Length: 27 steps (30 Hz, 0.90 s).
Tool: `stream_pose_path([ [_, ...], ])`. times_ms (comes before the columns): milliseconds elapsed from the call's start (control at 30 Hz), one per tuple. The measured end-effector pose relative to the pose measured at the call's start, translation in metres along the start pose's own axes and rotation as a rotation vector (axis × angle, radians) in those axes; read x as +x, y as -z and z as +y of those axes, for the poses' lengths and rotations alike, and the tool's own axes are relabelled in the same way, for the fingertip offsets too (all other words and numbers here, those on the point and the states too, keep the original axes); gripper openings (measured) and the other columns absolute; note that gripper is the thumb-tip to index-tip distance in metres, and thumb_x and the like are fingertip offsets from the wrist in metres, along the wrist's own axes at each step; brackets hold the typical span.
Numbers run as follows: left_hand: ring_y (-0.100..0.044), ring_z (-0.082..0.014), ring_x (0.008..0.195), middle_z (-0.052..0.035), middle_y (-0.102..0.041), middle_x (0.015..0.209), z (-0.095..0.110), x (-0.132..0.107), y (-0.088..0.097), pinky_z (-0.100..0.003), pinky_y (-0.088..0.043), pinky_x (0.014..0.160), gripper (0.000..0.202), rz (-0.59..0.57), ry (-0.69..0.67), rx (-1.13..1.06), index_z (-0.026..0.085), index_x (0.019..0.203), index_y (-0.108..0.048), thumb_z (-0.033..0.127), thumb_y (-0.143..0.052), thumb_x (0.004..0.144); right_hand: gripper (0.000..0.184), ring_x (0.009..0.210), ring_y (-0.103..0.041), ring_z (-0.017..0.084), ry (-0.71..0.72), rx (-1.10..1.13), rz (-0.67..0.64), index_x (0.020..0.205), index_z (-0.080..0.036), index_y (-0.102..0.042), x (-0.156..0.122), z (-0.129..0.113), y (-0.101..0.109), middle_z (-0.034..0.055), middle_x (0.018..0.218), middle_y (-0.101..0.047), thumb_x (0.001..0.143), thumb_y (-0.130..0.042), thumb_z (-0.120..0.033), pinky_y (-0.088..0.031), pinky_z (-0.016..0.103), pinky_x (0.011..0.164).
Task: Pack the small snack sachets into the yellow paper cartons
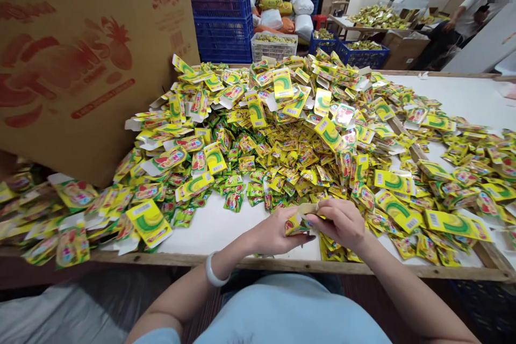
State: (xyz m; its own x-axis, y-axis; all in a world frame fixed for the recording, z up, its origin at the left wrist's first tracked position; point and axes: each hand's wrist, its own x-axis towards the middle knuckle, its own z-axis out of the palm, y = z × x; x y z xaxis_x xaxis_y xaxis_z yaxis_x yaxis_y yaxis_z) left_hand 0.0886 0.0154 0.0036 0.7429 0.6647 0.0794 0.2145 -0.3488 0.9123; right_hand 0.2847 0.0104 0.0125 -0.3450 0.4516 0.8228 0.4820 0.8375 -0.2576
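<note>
Packets (282,134) yellow-green; crates (221,11) blue; carton (80,54) brown, red print.

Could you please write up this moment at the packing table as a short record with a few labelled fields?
setting: white worktable with a wooden edge
left hand: left hand grips a small yellow carton; white bangle on the wrist
right hand: right hand pinches the same carton's open top flap
around the hands: heap of small green-and-yellow sachets, many flat yellow cartons beyond
left side: large printed cardboard box
background: blue crates; another person at a far table
</note>
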Motion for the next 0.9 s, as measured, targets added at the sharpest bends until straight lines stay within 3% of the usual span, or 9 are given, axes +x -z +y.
stream_pose_path([
  [267, -0.06, -0.0178, 0.081, -0.0036, -0.065, 0.087, -0.002, 0.0, -0.009, -0.029, -0.05, 0.079, 0.015, -0.027, 0.147, -0.206, 0.016, 0.092, -0.063, 0.026, -0.066, 0.081, 0.037, 0.051, -0.047, 0.013, 0.081, -0.261, -0.292, 0.066, -0.021, -0.052, 0.005, -0.003, -0.004, -0.0008, 0.057, -0.053, 0.102, -0.047, -0.028, -0.03, 0.029, 0.048],
  [333, -0.059, -0.0186, 0.085, -0.0044, -0.063, 0.093, -0.005, -0.003, -0.007, -0.03, -0.051, 0.079, 0.03, -0.043, 0.174, -0.28, 0.016, 0.105, -0.06, 0.029, -0.07, 0.08, 0.036, 0.055, -0.051, 0.013, -0.008, -0.13, -0.355, 0.072, -0.02, -0.056, 0.012, -0.007, 0.003, 0.0004, 0.063, -0.057, 0.104, -0.041, -0.03, -0.035, 0.026, 0.05],
  [467, -0.06, -0.016, 0.079, -0.0022, -0.06, 0.092, -0.011, -0.008, -0.003, -0.028, -0.051, 0.071, 0.063, -0.093, 0.283, -0.439, 0.018, 0.134, -0.038, 0.034, -0.07, 0.082, 0.016, 0.067, -0.059, 0.013, -0.367, 0.224, -0.485, 0.095, -0.02, -0.058, 0.008, -0.006, 0.019, 0.0009, 0.08, -0.065, 0.101, -0.049, -0.031, -0.046, 0.022, 0.061],
  [567, -0.057, -0.0138, 0.073, 0.0011, -0.055, 0.085, -0.014, -0.006, 0.0, -0.026, -0.05, 0.066, 0.068, -0.127, 0.315, -0.42, 0.017, 0.136, -0.033, 0.031, -0.071, 0.082, 0.01, 0.073, -0.061, 0.015, -0.472, 0.246, -0.483, 0.096, -0.02, -0.058, -0.007, -0.001, 0.018, 0.0015, 0.083, -0.064, 0.099, -0.054, -0.028, -0.048, 0.025, 0.066],
  [733, -0.052, -0.0126, 0.072, 0.0027, -0.053, 0.082, -0.015, -0.001, 0.005, -0.024, -0.049, 0.065, 0.077, -0.157, 0.291, -0.384, 0.018, 0.138, -0.035, 0.025, -0.077, 0.074, 0.01, 0.074, -0.06, 0.017, -0.422, 0.23, -0.365, 0.1, -0.02, -0.062, -0.016, 0.003, 0.006, 0.0028, 0.08, -0.063, 0.098, -0.055, -0.027, -0.049, 0.027, 0.066],
  [900, -0.054, -0.0119, 0.071, 0.0023, -0.055, 0.082, -0.016, -0.002, 0.001, -0.025, -0.05, 0.066, 0.073, -0.146, 0.335, -0.553, 0.019, 0.13, -0.044, 0.043, -0.082, 0.072, 0.016, 0.063, -0.054, 0.014, -0.499, 0.217, -0.293, 0.082, -0.02, -0.057, -0.019, 0.006, -0.002, -0.0008, 0.072, -0.058, 0.093, -0.063, -0.029, -0.043, 0.023, 0.056],
])
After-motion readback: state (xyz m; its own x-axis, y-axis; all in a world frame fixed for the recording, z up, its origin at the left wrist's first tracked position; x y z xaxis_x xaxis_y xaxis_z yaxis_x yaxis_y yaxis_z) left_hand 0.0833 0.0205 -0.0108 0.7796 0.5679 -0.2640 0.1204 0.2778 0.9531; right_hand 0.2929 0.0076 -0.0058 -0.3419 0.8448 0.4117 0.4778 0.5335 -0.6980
